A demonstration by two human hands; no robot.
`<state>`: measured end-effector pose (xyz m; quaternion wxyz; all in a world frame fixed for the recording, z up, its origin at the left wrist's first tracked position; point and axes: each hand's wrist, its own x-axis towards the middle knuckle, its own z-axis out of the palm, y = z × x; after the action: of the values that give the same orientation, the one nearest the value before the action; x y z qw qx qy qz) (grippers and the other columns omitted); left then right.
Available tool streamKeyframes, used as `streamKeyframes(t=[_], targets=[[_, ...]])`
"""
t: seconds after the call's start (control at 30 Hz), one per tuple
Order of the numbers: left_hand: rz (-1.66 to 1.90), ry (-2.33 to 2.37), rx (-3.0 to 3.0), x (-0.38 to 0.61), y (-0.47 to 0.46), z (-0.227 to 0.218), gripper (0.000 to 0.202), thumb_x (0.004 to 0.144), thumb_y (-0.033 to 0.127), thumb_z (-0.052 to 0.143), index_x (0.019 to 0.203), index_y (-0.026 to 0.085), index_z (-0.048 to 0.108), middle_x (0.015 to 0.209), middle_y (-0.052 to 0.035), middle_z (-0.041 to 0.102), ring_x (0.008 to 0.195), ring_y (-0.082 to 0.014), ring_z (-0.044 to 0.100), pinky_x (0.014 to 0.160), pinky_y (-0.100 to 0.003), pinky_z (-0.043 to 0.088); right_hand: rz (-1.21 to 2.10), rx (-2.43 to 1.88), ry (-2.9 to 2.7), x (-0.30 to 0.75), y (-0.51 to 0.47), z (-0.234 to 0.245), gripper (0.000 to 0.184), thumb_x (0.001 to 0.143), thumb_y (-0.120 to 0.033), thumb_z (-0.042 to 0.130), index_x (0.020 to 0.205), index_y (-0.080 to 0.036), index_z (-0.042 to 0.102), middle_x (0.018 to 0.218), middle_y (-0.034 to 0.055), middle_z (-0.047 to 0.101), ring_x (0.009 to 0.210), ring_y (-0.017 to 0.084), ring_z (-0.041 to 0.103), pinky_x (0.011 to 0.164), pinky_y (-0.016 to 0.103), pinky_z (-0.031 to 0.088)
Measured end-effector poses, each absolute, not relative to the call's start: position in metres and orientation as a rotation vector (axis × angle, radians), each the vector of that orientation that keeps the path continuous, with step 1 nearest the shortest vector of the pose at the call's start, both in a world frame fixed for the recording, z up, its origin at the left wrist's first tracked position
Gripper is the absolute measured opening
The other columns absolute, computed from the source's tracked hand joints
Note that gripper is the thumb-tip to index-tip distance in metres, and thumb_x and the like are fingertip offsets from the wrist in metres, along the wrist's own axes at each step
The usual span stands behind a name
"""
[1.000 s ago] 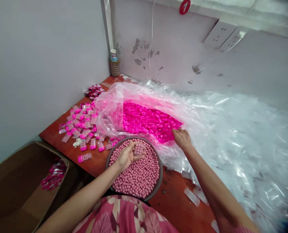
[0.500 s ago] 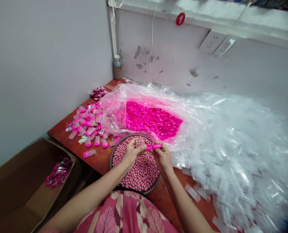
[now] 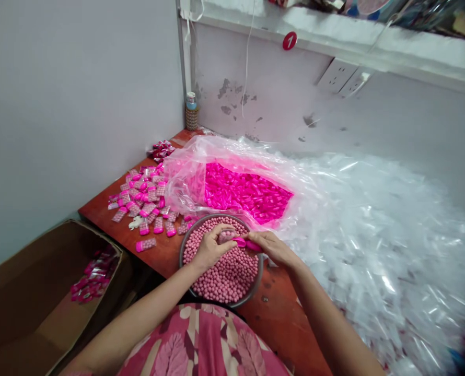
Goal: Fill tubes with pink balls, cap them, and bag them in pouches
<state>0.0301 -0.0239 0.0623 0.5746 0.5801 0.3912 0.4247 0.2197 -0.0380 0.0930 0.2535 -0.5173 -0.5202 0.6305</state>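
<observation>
Over a round bowl [image 3: 184,261] of pink beads [image 3: 220,279], my left hand [image 3: 209,250] is closed around a small clear bottle [image 3: 226,236] with pink beads inside. A bright pink piece [image 3: 239,242] sits at the right end of this bottle, beside my left thumb. My right hand [image 3: 269,246] pinches a pink cap [image 3: 253,245] close to that piece; whether the two touch, I cannot tell. Behind the bowl, an opened plastic bag [image 3: 185,177] holds a heap of pink caps [image 3: 248,193].
Bead-filled bottles with pink caps [image 3: 148,209] lie piled on the red table [image 3: 99,209]. Clear empty bottles [image 3: 393,235] heap up at the right. A cardboard box [image 3: 28,292] stands at lower left. A flask [image 3: 192,109] stands in the back corner, and sockets [image 3: 338,75] are on the wall.
My right hand has turned flatter, its forearm further to the right, and its cap sits slightly lower. The left hand still holds the bottle. The view has shifted slightly.
</observation>
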Motion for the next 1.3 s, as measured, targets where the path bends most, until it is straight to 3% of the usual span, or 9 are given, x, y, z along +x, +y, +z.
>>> streamKeyframes(t=[0.1,0.3,0.43,0.53,0.67,0.77,0.93,1.1,1.3], targets=[[0.927,0.87,1.425,0.028,-0.024,0.063,0.026,0.069,0.021,0.063,0.094,0.017,0.059,0.09,-0.0038,0.062,0.087,-0.0171,0.057,0.079,-0.029,0.043,1.99,-1.265,-1.248,0.215,-0.04,0.082,0.029,0.076,-0.041,0.055,0.081,-0.013,0.065,0.067,0.0031,0.064,0.059,0.012,0.057,0.057,0.024,0.044],[0.867,0.816,1.118,0.03,-0.028,0.042,0.032,0.069,0.03,0.064,0.097,0.018,0.057,0.093,-0.0049,0.06,0.088,-0.0182,0.056,0.081,-0.032,0.043,2.033,-1.216,-1.065,0.205,-0.052,0.066,0.018,0.069,-0.029,0.064,0.075,-0.014,0.057,0.061,-0.0011,0.06,0.043,0.007,0.049,0.046,0.02,0.039],[0.807,0.719,0.764,0.027,-0.032,0.033,0.036,0.075,0.036,0.057,0.107,0.02,0.052,0.104,-0.007,0.053,0.094,-0.0192,0.056,0.082,-0.034,0.045,1.55,-1.399,-1.231,0.206,-0.054,0.069,0.02,0.068,-0.029,0.065,0.078,-0.016,0.053,0.063,-0.0008,0.059,0.053,0.011,0.054,0.049,0.022,0.041],[0.748,0.681,0.839,0.023,-0.032,0.034,0.037,0.075,0.035,0.057,0.109,0.019,0.053,0.101,-0.0068,0.054,0.094,-0.0202,0.055,0.08,-0.034,0.046,1.1,-1.399,-1.39,0.207,-0.052,0.071,0.03,0.072,-0.029,0.062,0.099,-0.021,0.052,0.079,0.001,0.06,0.069,0.014,0.057,0.061,0.026,0.046],[0.743,0.762,1.158,0.021,-0.029,0.038,0.033,0.076,0.033,0.054,0.104,0.017,0.058,0.09,-0.0042,0.058,0.084,-0.0171,0.055,0.072,-0.029,0.046,0.814,-1.33,-1.83,0.203,-0.05,0.073,0.033,0.08,-0.026,0.053,0.113,-0.027,0.05,0.101,0.0043,0.06,0.089,0.017,0.057,0.078,0.031,0.045],[0.733,0.828,1.335,0.019,-0.028,0.04,0.027,0.076,0.03,0.054,0.097,0.015,0.062,0.079,-0.0021,0.059,0.072,-0.0137,0.053,0.066,-0.024,0.044,0.704,-1.31,-2.004,0.201,-0.049,0.072,0.032,0.082,-0.026,0.051,0.114,-0.027,0.05,0.098,0.0046,0.061,0.09,0.018,0.057,0.078,0.031,0.045],[0.747,0.878,1.384,0.016,-0.03,0.04,0.027,0.077,0.03,0.052,0.097,0.016,0.063,0.077,-0.0021,0.062,0.063,-0.0119,0.053,0.057,-0.022,0.043,0.685,-1.308,-2.101,0.199,-0.056,0.066,0.029,0.082,-0.025,0.052,0.111,-0.023,0.051,0.087,0.0055,0.062,0.08,0.018,0.059,0.07,0.029,0.047],[0.718,0.914,1.321,0.02,-0.036,0.042,0.026,0.076,0.032,0.052,0.094,0.017,0.065,0.083,-0.0038,0.063,0.068,-0.0139,0.055,0.056,-0.022,0.044,0.64,-1.332,-2.072,0.194,-0.066,0.061,0.028,0.082,-0.024,0.049,0.11,-0.021,0.053,0.083,0.0082,0.06,0.076,0.02,0.057,0.068,0.032,0.047],[0.797,0.833,0.938,0.033,-0.034,0.048,0.029,0.074,0.037,0.055,0.093,0.016,0.062,0.075,-0.0029,0.06,0.064,-0.0124,0.054,0.053,-0.02,0.043,1.044,-1.379,-1.556,0.193,-0.061,0.07,0.028,0.077,-0.031,0.056,0.104,-0.026,0.059,0.098,0.0058,0.062,0.091,0.022,0.056,0.083,0.038,0.043]])
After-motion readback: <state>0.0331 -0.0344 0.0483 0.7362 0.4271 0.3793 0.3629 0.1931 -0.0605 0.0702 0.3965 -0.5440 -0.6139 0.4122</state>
